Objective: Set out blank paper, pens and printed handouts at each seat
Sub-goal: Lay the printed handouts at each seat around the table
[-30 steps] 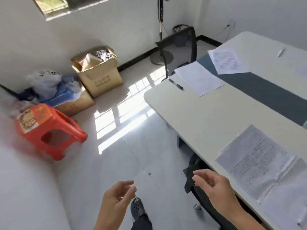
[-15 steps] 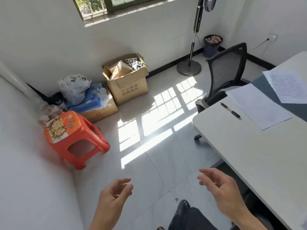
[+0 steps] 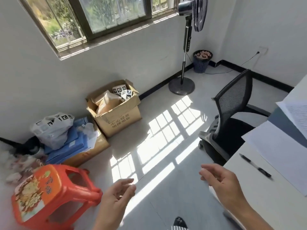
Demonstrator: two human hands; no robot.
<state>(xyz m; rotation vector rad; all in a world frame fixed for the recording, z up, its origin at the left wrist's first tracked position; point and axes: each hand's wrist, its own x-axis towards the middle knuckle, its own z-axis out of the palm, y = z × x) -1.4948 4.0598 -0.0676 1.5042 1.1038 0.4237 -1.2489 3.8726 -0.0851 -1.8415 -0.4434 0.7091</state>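
At the right edge stands the white table [image 3: 259,196]. On it lie a black pen [image 3: 255,165], a blank sheet of paper [image 3: 275,150] beside the pen, and farther back a printed handout [image 3: 297,112], partly cut off by the frame. My left hand [image 3: 116,198] hovers over the floor, empty, with loosely curled fingers apart. My right hand [image 3: 222,181] hangs near the table's corner, also empty and with fingers apart, a short way left of the pen.
A black mesh office chair [image 3: 232,117] sits at the table's end. An orange plastic stool [image 3: 49,196] is at the lower left. Cardboard boxes [image 3: 119,118], blue packets and a plastic bag line the wall. A standing fan [image 3: 184,63] and waste basket [image 3: 201,62] fill the far corner.
The view has swung left and upward, away from the table toward the window wall. Both hands stay empty and have shifted little relative to me.
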